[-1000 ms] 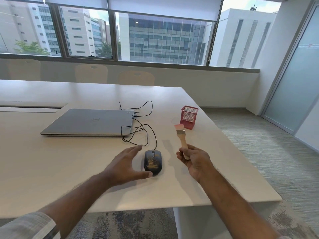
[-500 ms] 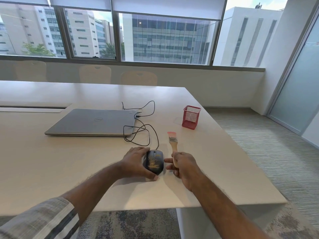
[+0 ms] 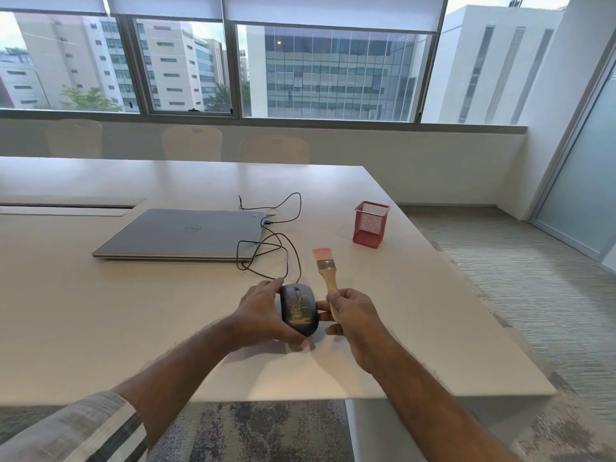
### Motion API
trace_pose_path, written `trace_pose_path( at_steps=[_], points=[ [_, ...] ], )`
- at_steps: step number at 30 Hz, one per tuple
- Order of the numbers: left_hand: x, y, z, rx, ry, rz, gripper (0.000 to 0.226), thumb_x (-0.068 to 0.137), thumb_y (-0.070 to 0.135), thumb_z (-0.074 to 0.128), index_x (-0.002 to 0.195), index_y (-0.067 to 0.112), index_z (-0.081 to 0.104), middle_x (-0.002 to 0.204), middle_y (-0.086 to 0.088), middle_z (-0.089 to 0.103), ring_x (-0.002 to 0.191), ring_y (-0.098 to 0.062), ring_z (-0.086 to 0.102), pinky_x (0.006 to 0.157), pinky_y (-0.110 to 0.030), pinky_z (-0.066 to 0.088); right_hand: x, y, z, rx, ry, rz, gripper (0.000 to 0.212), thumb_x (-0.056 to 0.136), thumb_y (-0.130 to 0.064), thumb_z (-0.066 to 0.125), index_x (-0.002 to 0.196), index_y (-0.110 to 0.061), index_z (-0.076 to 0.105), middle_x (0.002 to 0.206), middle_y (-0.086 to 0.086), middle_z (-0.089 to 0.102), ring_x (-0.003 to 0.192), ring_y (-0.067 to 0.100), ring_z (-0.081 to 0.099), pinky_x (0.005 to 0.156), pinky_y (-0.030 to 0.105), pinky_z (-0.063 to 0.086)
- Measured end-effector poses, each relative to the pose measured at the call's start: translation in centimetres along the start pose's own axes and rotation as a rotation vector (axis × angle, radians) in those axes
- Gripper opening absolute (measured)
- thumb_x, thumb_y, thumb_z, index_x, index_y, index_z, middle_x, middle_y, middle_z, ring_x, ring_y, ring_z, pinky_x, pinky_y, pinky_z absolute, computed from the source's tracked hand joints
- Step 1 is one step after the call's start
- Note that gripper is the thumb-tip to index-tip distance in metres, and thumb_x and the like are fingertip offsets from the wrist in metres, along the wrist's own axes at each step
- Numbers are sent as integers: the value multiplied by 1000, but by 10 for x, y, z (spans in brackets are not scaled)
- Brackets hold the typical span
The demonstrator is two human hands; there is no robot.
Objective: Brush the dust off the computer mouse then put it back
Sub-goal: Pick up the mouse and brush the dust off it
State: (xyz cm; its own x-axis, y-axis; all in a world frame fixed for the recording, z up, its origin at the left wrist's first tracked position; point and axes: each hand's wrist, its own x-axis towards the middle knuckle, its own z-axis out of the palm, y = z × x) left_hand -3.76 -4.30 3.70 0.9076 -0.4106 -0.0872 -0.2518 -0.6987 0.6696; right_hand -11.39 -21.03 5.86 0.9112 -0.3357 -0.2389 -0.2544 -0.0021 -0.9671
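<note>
A black wired computer mouse (image 3: 299,309) speckled with yellowish dust lies near the front of the white table (image 3: 100,321). My left hand (image 3: 263,315) grips it from the left, fingers over its front and thumb under its near end. My right hand (image 3: 353,315) holds the wooden handle of a paint brush (image 3: 326,271) whose pink bristles point away from me. The right hand's fingertips touch the mouse's right side.
A closed grey laptop (image 3: 183,235) lies behind the mouse, and the mouse cable (image 3: 276,238) loops beside it. A red mesh pen holder (image 3: 370,224) stands at the right, close to the table's right edge. Chairs line the far side under the windows.
My left hand went from beside the mouse to gripping it. My right hand brought the brush in from the right until its fingers met the mouse.
</note>
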Motion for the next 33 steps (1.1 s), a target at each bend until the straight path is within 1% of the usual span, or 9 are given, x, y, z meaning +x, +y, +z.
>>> trace_pose_path(
  at_steps=[3, 5, 7, 10, 14, 20, 26, 29, 33],
  points=[
    [-8, 7, 2, -8, 5, -7, 129, 43, 47, 95, 153, 19, 35, 146, -1, 42, 133, -23, 37, 118, -48, 37, -5, 0, -8, 32, -13, -25, 22, 107, -24, 42, 100, -11, 58, 105, 12, 73, 97, 23, 69, 69, 33, 53],
    [-15, 10, 3, -16, 5, -5, 132, 33, 58, 88, 150, 24, 38, 143, 2, 44, 130, -22, 39, 115, -48, 39, -8, 2, -14, 37, -26, -46, 21, 107, -23, 43, 98, -11, 58, 102, 11, 74, 96, 22, 70, 69, 34, 54],
    [-23, 13, 4, -27, 5, 5, 132, 30, 62, 86, 148, 27, 39, 141, 4, 44, 130, -22, 39, 115, -48, 39, -12, 4, -20, 30, -43, -69, 21, 106, -23, 44, 97, -11, 59, 101, 10, 75, 95, 22, 71, 71, 36, 55],
    [-35, 19, 7, -40, 13, 14, 133, 31, 63, 85, 150, 26, 37, 140, 4, 43, 132, -21, 38, 117, -48, 37, -19, 6, -27, 8, -62, -103, 21, 106, -24, 45, 96, -12, 58, 101, 9, 75, 94, 21, 72, 73, 37, 56],
    [-52, 27, 13, -44, 45, 28, 135, 33, 64, 83, 152, 23, 35, 139, 5, 44, 134, -20, 39, 119, -49, 33, -30, 9, -32, -16, -80, -133, 21, 106, -24, 45, 95, -12, 58, 100, 9, 75, 88, 16, 72, 69, 35, 56],
    [-80, 29, 22, -24, 54, 27, 141, 38, 64, 84, 158, 16, 28, 151, -1, 42, 140, -22, 37, 121, -49, 30, -50, 18, -37, -18, -117, -163, 20, 106, -22, 46, 92, -13, 57, 96, 8, 75, 83, 15, 72, 62, 32, 55],
    [-107, 20, 19, -50, 39, 40, 130, 38, 61, 91, 151, 22, 39, 143, 0, 48, 134, -23, 42, 117, -49, 36, -82, 24, -30, 7, -116, -169, 19, 105, -20, 48, 94, -8, 58, 90, 7, 76, 70, 6, 73, 60, 33, 53],
    [-123, 15, 16, -50, 33, 75, 132, 32, 68, 84, 149, 24, 42, 139, 3, 51, 132, -20, 44, 117, -49, 37, -102, 27, -25, 19, -97, -173, 17, 104, -19, 51, 98, -6, 59, 92, 10, 76, 70, 7, 73, 54, 29, 53],
    [-148, 5, 11, -50, 25, 101, 142, 29, 70, 83, 154, 21, 36, 144, 5, 47, 136, -18, 40, 120, -48, 32, -130, 33, -15, 60, -84, -163, 15, 102, -17, 55, 104, -3, 61, 89, 8, 77, 69, 8, 73, 52, 27, 51]
  ],
)
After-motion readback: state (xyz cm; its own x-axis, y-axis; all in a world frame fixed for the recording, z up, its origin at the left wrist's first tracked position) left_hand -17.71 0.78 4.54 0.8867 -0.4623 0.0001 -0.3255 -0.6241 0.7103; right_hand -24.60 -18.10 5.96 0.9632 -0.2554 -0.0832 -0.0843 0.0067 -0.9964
